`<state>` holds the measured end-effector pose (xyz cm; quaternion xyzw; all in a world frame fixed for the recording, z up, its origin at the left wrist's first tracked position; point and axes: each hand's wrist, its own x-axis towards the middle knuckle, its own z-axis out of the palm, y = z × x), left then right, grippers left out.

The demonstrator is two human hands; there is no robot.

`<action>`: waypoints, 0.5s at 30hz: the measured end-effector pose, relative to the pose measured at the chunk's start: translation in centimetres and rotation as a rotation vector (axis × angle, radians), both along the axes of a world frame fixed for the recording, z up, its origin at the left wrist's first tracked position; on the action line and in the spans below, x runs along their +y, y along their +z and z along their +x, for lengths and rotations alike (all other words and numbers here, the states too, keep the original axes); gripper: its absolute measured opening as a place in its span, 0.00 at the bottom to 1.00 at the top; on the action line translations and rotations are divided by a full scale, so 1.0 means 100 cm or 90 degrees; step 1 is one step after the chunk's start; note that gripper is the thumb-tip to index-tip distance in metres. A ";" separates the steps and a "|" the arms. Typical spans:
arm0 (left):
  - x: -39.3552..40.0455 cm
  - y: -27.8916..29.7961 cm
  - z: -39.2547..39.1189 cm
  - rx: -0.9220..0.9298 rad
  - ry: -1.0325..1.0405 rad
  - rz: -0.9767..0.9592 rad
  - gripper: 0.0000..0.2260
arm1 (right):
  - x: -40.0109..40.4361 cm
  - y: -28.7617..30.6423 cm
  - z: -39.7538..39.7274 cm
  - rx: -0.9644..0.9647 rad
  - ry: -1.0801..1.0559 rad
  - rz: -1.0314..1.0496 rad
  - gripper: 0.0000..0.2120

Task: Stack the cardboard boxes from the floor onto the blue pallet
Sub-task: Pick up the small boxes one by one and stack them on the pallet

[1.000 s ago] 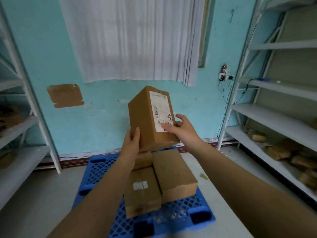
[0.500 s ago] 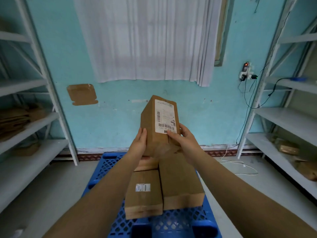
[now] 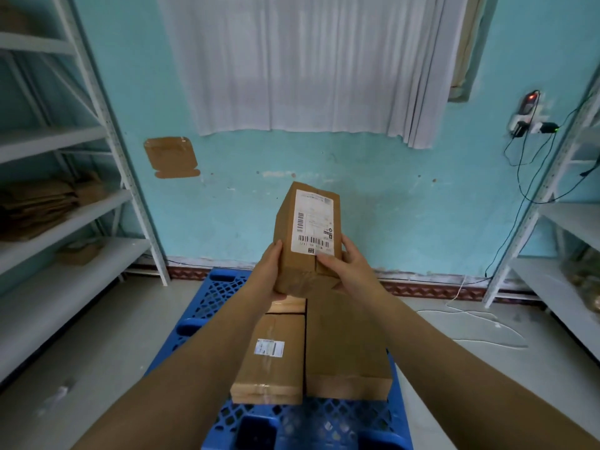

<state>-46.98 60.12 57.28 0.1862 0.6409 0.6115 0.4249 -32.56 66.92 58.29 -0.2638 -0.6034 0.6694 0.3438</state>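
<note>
Three cardboard boxes already lying on the blue pallet (image 3: 207, 297): labelled box (image 3: 271, 358) at 6 o'clock of frame centre, plain box (image 3: 345, 345) touching its right side, third box (image 3: 289, 305) at 12 o'clock of the labelled one, mostly hidden. Fourth item, held box (image 3: 308, 235), carried upright in the air above the far end of that row, shipping label facing the camera. Left hand (image 3: 271, 271) pressed flat against its left side, fingers together; right hand (image 3: 342, 266) wrapped round the lower right edge, thumb across the front face. Not yet set down.

Progress: judged well under way; held box pending placement. Floor at 9 and 3 o'clock of the pallet showing no further boxes; remaining stock out of frame, count unknown.

Change against earlier frame: held box turned more squarely upright and centred over the stack; view closer to the pallet, stacked boxes unmoved.
</note>
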 end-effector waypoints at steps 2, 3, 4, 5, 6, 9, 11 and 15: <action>0.016 -0.007 -0.011 -0.028 -0.011 -0.001 0.19 | 0.015 -0.007 -0.011 -0.003 0.002 -0.013 0.20; 0.024 -0.012 -0.018 -0.042 -0.022 0.002 0.19 | 0.023 -0.010 -0.017 -0.008 0.001 -0.016 0.19; 0.033 -0.018 -0.025 -0.058 -0.036 0.008 0.19 | 0.031 -0.013 -0.023 -0.016 0.000 -0.015 0.19; 0.042 -0.023 -0.034 -0.071 -0.048 0.012 0.20 | 0.040 -0.017 -0.030 -0.024 -0.001 -0.013 0.20; 0.051 -0.029 -0.043 -0.080 -0.055 0.011 0.20 | 0.050 -0.022 -0.038 -0.034 -0.001 -0.012 0.21; 0.081 -0.045 -0.072 -0.088 -0.025 -0.010 0.25 | 0.080 -0.034 -0.066 -0.049 -0.003 -0.019 0.21; 0.102 -0.060 -0.092 -0.098 0.011 -0.035 0.32 | 0.099 -0.042 -0.084 -0.054 -0.006 -0.031 0.20; 0.137 -0.077 -0.125 -0.071 -0.022 -0.072 0.31 | 0.135 -0.058 -0.114 -0.079 -0.019 -0.048 0.25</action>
